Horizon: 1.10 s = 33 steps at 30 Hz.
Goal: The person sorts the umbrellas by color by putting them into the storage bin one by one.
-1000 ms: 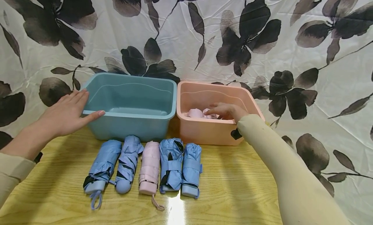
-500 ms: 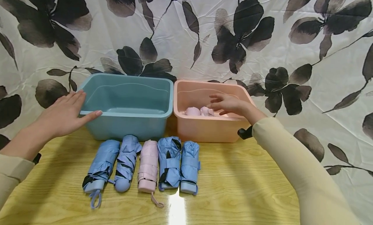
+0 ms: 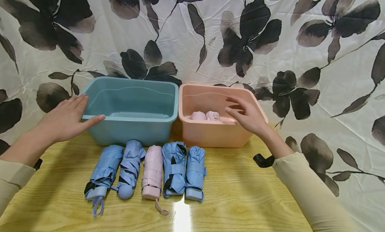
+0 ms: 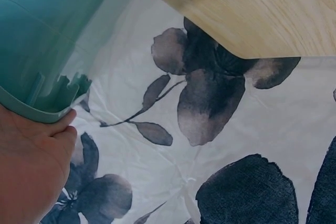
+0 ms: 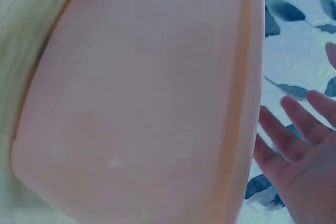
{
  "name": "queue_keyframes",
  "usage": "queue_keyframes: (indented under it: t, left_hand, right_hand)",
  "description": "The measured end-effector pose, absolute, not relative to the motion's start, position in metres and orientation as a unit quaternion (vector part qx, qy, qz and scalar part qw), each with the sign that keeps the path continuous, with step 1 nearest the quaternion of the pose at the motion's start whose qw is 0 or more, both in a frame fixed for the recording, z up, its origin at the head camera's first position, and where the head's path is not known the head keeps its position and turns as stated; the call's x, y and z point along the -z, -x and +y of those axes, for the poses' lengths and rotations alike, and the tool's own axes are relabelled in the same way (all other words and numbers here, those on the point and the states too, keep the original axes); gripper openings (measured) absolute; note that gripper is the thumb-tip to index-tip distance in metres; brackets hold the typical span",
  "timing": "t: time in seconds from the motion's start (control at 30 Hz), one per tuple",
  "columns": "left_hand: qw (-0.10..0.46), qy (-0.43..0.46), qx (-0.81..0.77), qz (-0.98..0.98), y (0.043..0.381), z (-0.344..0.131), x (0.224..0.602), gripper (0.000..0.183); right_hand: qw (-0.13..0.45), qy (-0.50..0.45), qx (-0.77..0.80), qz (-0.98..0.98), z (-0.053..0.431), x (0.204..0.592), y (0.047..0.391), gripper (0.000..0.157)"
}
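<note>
My left hand (image 3: 67,120) rests on the left end of the blue bin's (image 3: 132,131) rim, fingers straight and thumb along the front edge. Nothing lies in the blue bin. Over the right part of the peach bin (image 3: 213,135) hovers my right hand (image 3: 248,117), fingers spread and holding nothing. Two pale pink rolled things stand in the peach bin, a left one (image 3: 198,116) and a right one (image 3: 213,116); their lower parts are hidden by its front wall. In the right wrist view, the fingers (image 5: 299,135) show beside the bin's rim.
Folded umbrellas lie in a row before the bins: a blue one (image 3: 103,172), a round-handled blue one (image 3: 130,168), a pink one (image 3: 152,172), a black-streaked blue one (image 3: 174,168) and another blue one (image 3: 195,173). The wooden table (image 3: 240,192) meets a floral cloth (image 3: 195,35) behind.
My right hand has risen out of the peach bin, away from the pale pink things, and drawn back to the right. The left hand has stayed on the blue rim.
</note>
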<state>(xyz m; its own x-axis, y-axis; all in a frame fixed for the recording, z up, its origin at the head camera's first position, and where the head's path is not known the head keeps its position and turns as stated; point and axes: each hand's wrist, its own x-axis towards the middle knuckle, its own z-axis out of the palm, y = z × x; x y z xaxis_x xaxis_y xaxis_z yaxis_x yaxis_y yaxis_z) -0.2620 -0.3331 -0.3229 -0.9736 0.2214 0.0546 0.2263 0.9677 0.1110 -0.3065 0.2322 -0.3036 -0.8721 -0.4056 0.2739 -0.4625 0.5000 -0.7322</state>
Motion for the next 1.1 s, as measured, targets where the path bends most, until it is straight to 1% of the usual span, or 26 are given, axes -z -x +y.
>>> queue_keyframes:
  t: [0.23, 0.37, 0.43, 0.5, 0.57, 0.67, 0.8, 0.87, 1.0, 1.1]
  left_hand:
    - [0.022, 0.112, 0.061, -0.992, 0.262, -0.333, 0.324, 0.103]
    - [0.025, 0.113, 0.061, -0.991, 0.262, -0.334, 0.324, 0.103]
    - [0.024, 0.113, 0.062, -0.991, 0.262, -0.334, 0.324, 0.103]
    - [0.024, 0.113, 0.062, -0.991, 0.262, -0.333, 0.324, 0.103]
    - [0.023, 0.113, 0.062, -0.991, 0.262, -0.333, 0.324, 0.104]
    - [0.023, 0.112, 0.061, -0.992, 0.261, -0.333, 0.324, 0.104]
    - [0.023, 0.111, 0.059, -0.992, 0.261, -0.334, 0.323, 0.104]
    - [0.023, 0.111, 0.06, -0.992, 0.262, -0.334, 0.323, 0.104]
    - [0.024, 0.113, 0.061, -0.991, 0.263, -0.335, 0.324, 0.104]
    - [0.025, 0.114, 0.06, -0.991, 0.263, -0.334, 0.324, 0.104]
  right_hand:
    - [0.158, -0.269, -0.467, -0.828, 0.228, 0.327, 0.271, 0.043]
    - [0.224, -0.288, -0.486, -0.794, 0.22, 0.346, 0.251, 0.043]
    - [0.242, -0.296, -0.494, -0.781, 0.217, 0.356, 0.243, 0.043]
    - [0.244, -0.298, -0.499, -0.776, 0.214, 0.366, 0.235, 0.044]
    - [0.234, -0.296, -0.502, -0.778, 0.211, 0.376, 0.229, 0.045]
    - [0.2, -0.292, -0.503, -0.788, 0.206, 0.39, 0.22, 0.046]
    - [0.132, -0.279, -0.501, -0.808, 0.198, 0.406, 0.212, 0.051]
    - [0.089, -0.267, -0.497, -0.821, 0.193, 0.413, 0.209, 0.057]
    - [0.009, -0.252, -0.475, -0.843, 0.185, 0.423, 0.207, 0.075]
    - [-0.031, -0.254, -0.444, -0.859, 0.179, 0.429, 0.208, 0.086]
